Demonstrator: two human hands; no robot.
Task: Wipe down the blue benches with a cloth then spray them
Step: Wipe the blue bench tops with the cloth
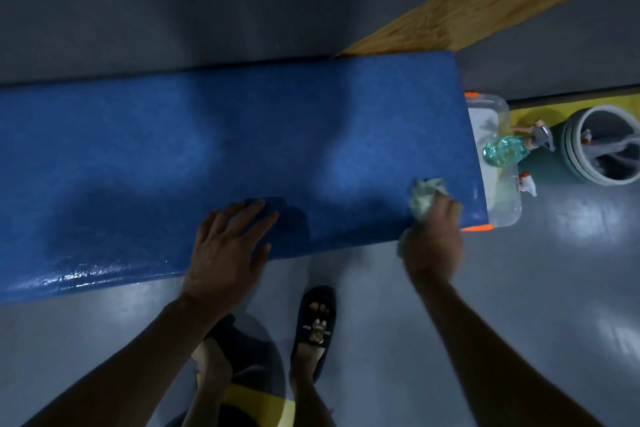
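I see my left hand [227, 246] splayed flat on the glossy blue bench [207, 156]; my right hand [433, 239] clenches a crumpled cloth [424, 196].

The blue worktop [214, 149] has a finely mottled, leathery-looking skin with a soft sheen, and its near left edge glistens wet. The cloth [424, 196] is pale, crumpled fabric. The bin [498, 163] beside the worktop is clear plastic with orange corners; the spray bottle [505, 151] is translucent green. The floor [519, 288] is smooth grey, faintly glossy. A plank [491, 0] shows raw wood grain.
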